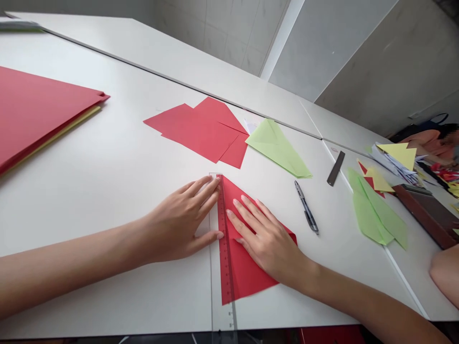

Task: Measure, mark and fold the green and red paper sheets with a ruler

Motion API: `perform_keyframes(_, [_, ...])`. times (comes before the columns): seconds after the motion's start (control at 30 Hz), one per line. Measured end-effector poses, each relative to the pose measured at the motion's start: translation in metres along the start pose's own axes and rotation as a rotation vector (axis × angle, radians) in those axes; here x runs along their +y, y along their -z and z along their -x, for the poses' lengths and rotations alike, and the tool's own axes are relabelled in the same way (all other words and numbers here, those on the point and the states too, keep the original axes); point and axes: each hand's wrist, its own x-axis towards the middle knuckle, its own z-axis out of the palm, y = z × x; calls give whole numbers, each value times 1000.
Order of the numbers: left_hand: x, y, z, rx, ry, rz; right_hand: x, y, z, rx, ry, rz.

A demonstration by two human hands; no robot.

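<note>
A folded piece of red paper (251,277) lies on the white table in front of me. Along its left edge runs a clear plastic ruler (225,272), partly over the paper and reaching past the table's front edge. My left hand (190,217) rests on the upper part of the ruler with fingers stretched out. Flat on the red paper, fingers spread, lies my right hand (267,243), just right of the ruler. Beyond that hand is a dark pen (306,208) on the table.
Red paper pieces (201,126) and a light green folded paper (279,150) lie farther back. A red paper stack (43,114) is at left. At right are a dark strip (336,168), green paper (376,210), a brown box (426,215) and another person (433,143).
</note>
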Motion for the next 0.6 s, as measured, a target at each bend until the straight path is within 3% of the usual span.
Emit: perform_keyframes(0.6, [-1, -3, -3, -63, 22, 41, 4, 2, 5, -17, -67, -240])
